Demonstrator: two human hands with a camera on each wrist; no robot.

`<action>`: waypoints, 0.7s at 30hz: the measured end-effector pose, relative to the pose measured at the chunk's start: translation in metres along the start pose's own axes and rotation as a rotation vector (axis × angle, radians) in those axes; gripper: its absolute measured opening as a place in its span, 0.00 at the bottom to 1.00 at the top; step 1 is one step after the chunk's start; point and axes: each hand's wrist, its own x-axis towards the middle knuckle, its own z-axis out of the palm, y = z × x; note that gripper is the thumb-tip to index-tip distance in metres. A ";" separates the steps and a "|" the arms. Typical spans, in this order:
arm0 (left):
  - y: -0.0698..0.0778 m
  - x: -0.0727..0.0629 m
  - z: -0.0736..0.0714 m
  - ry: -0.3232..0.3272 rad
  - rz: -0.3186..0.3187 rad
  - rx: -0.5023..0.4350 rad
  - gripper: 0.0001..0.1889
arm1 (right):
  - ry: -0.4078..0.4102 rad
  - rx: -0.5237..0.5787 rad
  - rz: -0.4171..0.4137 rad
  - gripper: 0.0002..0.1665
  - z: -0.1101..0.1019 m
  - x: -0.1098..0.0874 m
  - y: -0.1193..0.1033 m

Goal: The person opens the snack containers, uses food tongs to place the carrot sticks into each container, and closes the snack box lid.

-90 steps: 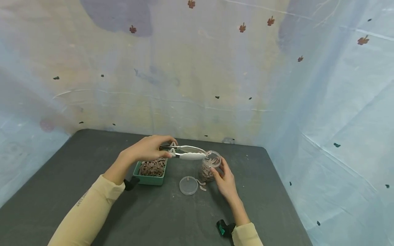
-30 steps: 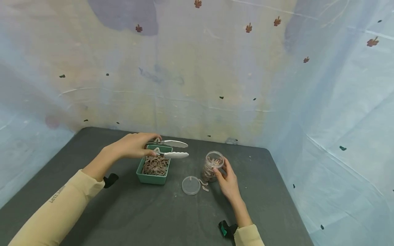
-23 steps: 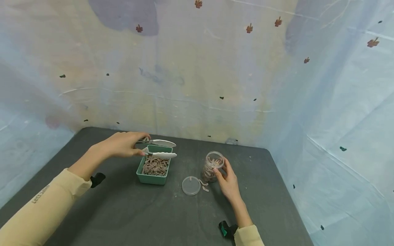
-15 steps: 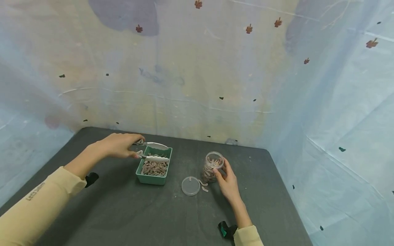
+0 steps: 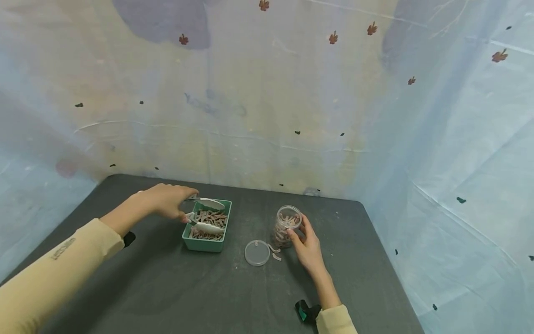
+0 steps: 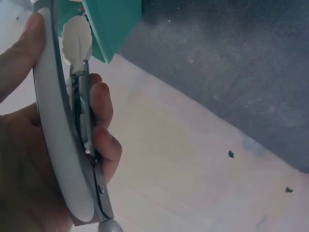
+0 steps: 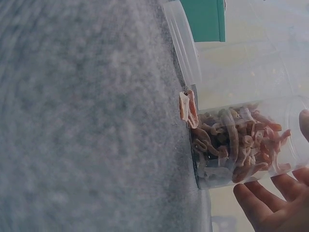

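My left hand [image 5: 164, 202] grips a pair of tongs [image 5: 210, 228] with white scalloped tips, its fingers wrapped round the handles in the left wrist view. The tips are spread apart, down in a green rectangular tub [image 5: 203, 246] of thin brownish strips [image 5: 213, 218]. My right hand [image 5: 308, 246] holds a clear jar [image 5: 280, 234] near its open mouth, thumb on one side and fingers on the other. In the right wrist view, similar strips [image 7: 241, 140] fill a good part of the jar, which stands upright on the table.
A round clear lid [image 5: 257, 253] lies on the dark table [image 5: 233, 297] between tub and jar. A few loose strips [image 5: 276, 256] lie beside it, at the jar's base. Patterned sheeting [image 5: 250, 93] hangs behind the table and at its right.
The tongs have moved left from the jar's mouth to the tub, then down among the strips, their tips parting on the way. My right hand and the jar have stayed in place.
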 end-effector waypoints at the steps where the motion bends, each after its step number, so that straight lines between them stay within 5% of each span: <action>1: 0.001 0.001 -0.001 -0.014 -0.004 0.003 0.50 | -0.002 -0.002 0.001 0.43 0.000 0.000 0.000; 11: 0.003 0.023 -0.010 -0.176 -0.047 -0.090 0.50 | -0.011 -0.001 -0.004 0.43 -0.003 0.001 0.000; 21: 0.012 0.023 -0.014 -0.188 -0.027 -0.046 0.43 | -0.014 -0.009 -0.023 0.42 -0.002 0.001 0.001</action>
